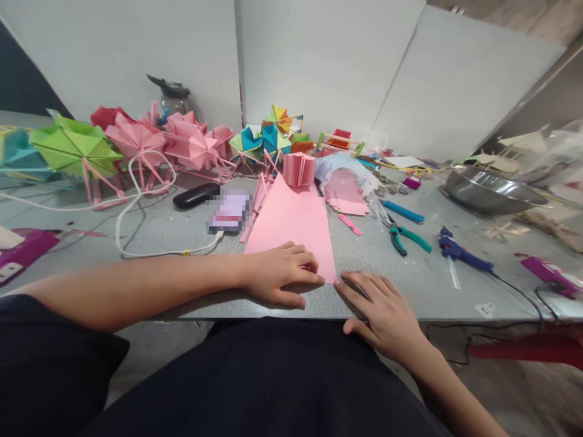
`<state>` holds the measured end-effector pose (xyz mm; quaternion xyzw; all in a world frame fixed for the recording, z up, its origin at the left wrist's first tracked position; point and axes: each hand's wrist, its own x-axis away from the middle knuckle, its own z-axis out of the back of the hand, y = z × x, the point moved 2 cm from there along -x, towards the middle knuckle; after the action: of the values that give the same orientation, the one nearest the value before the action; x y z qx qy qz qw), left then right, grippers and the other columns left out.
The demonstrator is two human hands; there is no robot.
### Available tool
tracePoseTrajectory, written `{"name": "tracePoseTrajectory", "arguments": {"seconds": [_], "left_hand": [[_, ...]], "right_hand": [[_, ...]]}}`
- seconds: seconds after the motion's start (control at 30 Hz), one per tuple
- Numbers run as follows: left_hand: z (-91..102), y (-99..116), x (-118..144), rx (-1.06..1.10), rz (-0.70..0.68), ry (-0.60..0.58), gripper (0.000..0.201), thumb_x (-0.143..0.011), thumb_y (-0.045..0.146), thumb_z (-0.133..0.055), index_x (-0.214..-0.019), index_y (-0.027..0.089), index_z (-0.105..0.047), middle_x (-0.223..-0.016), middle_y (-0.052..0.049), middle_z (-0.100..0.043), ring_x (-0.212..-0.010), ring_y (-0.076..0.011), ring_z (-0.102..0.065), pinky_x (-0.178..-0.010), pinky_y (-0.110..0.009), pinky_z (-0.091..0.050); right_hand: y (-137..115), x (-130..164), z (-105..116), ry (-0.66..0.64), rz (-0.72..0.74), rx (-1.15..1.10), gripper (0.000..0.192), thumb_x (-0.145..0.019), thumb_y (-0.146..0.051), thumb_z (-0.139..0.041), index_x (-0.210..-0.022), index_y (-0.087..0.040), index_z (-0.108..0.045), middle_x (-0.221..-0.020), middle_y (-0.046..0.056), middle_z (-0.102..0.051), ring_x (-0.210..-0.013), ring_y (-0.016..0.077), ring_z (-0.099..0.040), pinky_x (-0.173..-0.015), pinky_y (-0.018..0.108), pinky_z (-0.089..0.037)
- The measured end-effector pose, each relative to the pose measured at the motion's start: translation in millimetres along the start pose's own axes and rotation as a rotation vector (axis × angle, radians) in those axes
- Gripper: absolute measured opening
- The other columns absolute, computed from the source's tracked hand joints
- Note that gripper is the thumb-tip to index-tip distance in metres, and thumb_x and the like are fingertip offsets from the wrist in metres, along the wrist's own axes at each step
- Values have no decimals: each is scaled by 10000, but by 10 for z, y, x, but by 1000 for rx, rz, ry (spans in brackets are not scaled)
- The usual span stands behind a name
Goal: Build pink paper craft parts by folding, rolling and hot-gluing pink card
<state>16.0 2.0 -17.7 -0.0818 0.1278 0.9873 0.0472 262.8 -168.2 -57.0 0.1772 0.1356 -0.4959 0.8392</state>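
A pink paper sheet (291, 221) lies flat on the grey table (410, 285), running away from me. My left hand (280, 273) presses down on its near edge, fingers curled over the paper's front right corner. Just to the right, my right hand (380, 309) rests flat on the table, fingertips touching that same corner. A pleated pink paper piece (299, 168) stands at the sheet's far end.
Folded paper lanterns in pink (189, 142), green (73, 145) and mixed colours (271, 135) line the back. A phone (230, 212) with white cable, a black case (195, 195), pliers (405, 235), a blue glue gun (462, 254) and a metal bowl (492, 191) sit around.
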Motion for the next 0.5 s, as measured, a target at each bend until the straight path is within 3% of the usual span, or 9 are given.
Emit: {"name": "tracePoseTrajectory", "arguments": {"seconds": [0.5], "left_hand": [[-7,0,9,-10,-41,45,557,-1042,546,-719,-1478,200,-700,-1356,-177,-706,-1191,-352,-656,-1096,-491,-466]], "right_hand": [[-10,17,-11,46,-7,0,793,-1149,-731,-273,-1470,-169,-729,-1410,212,-741,-1242,352,-673,-975,500,-568]]}}
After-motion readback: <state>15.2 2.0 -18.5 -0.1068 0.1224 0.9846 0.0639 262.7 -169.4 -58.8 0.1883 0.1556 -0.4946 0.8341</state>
